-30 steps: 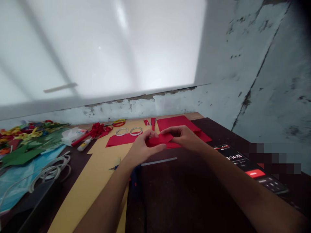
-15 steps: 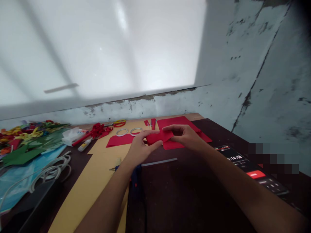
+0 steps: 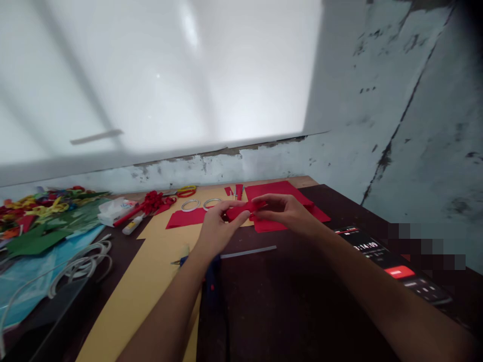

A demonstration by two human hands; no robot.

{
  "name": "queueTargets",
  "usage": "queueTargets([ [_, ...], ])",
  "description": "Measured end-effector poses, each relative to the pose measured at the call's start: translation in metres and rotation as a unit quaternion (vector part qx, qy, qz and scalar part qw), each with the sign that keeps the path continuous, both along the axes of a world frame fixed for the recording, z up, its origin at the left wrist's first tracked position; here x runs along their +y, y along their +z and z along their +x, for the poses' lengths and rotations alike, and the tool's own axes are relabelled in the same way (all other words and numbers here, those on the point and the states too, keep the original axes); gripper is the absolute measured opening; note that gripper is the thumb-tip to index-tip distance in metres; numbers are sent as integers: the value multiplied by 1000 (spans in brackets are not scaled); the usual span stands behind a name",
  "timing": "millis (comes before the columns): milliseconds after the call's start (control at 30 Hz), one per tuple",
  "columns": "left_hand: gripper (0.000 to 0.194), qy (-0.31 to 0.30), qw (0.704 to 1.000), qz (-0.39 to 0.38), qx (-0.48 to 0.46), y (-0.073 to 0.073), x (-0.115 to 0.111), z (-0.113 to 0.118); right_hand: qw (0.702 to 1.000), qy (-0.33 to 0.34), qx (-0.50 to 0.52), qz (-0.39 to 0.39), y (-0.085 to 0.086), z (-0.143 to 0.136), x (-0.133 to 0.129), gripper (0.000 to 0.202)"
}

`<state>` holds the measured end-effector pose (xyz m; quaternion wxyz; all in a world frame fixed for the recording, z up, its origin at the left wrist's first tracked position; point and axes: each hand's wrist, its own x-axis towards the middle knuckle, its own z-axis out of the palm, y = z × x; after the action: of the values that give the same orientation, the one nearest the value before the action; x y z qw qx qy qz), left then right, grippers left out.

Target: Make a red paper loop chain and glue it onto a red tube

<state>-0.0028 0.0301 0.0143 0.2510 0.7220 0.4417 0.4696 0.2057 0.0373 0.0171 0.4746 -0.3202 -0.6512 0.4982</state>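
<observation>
Between my hands is a small folded piece of red paper. My left hand pinches its left part between thumb and fingers, and my right hand grips its right end. Beyond and under my right hand lie larger red sheets. Left of my left hand, a red strip of paper lies on yellow card, with two silver rings by it. A blue glue gun rests near my left forearm, beside a clear glue stick.
Scissors, a red ribbon bundle, a small glue bottle and colourful scraps are at the left, with a coiled white cable. A phone lies beside my right forearm. A wall stands behind the table.
The red paper between my hands has been folded or turned and looks narrower. My fingertips have drawn slightly closer together.
</observation>
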Motion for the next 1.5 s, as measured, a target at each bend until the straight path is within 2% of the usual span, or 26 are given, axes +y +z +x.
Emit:
queueTargets([
  [133,28,16,999,38,-20,-1,0,0,999,-20,20,16,-1,-4,-2,37],
  [300,23,28,997,71,-26,0,-4,3,997,-45,60,-7,-5,-7,2,44],
  [433,24,-1,997,51,-57,3,-5,5,995,-65,71,-2,-2,-7,1,34],
  [567,21,3,996,32,-79,3,-4,3,995,-78,60,2,0,-7,-1,30],
  [800,24,-11,992,-1,-125,2,-3,2,995,-77,57,6,0,-7,-1,31],
  [1033,25,6,991,-27,-132,5,-5,2,995,-75,69,1,-3,-8,0,29],
  [1500,26,-15,984,-67,-163,4,-3,-1,995,-88,55,4,-2,-8,-1,29],
])
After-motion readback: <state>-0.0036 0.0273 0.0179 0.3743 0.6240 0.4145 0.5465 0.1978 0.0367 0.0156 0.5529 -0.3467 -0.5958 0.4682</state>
